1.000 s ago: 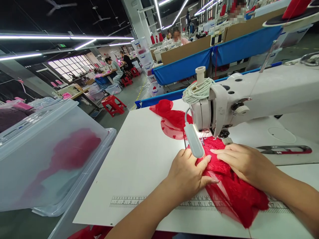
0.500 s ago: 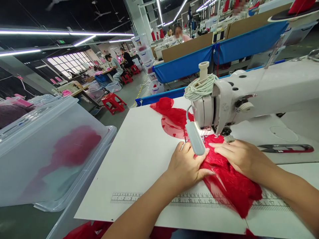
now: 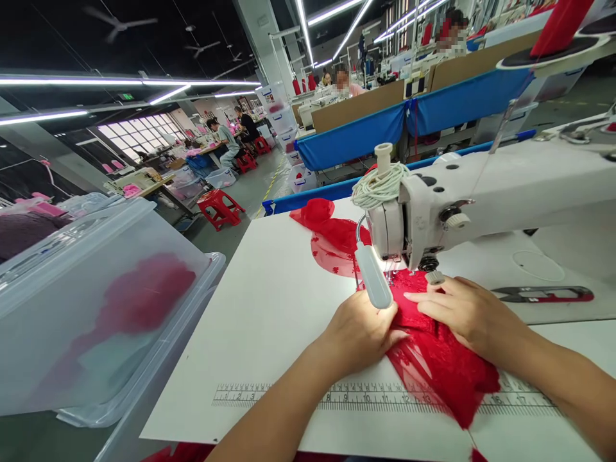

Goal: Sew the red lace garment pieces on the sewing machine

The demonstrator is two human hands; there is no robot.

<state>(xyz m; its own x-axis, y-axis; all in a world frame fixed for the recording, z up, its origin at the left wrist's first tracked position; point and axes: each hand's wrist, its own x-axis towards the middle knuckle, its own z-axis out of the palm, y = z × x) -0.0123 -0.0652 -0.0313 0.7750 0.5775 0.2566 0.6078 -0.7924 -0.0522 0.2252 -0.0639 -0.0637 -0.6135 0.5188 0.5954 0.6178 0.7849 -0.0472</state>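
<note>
Red lace fabric (image 3: 428, 346) with sheer mesh lies under the needle area of a white sewing machine (image 3: 486, 192). My left hand (image 3: 359, 333) is closed on the fabric's left edge, thumb towards me; its fingertips are partly hidden behind a small grey lamp (image 3: 373, 276) that shines on the stitching spot. My right hand (image 3: 466, 314) rests on the fabric's right side, fingers stretched out and pointing left towards the presser foot. Beyond the lamp, another stretch of red mesh (image 3: 332, 247) spreads over the white table (image 3: 269, 308).
Thread snips (image 3: 543, 294) lie on the machine bed at right. A printed ruler (image 3: 356, 398) runs along the table's near side. Left of the table stands a translucent plastic box (image 3: 110, 308) with red material inside. Co-workers sit at machines farther back.
My left hand's fingers, spread beside the lamp before, are now drawn in and curled. My right hand keeps nearly the same place on the fabric. The whole view has shifted slightly.
</note>
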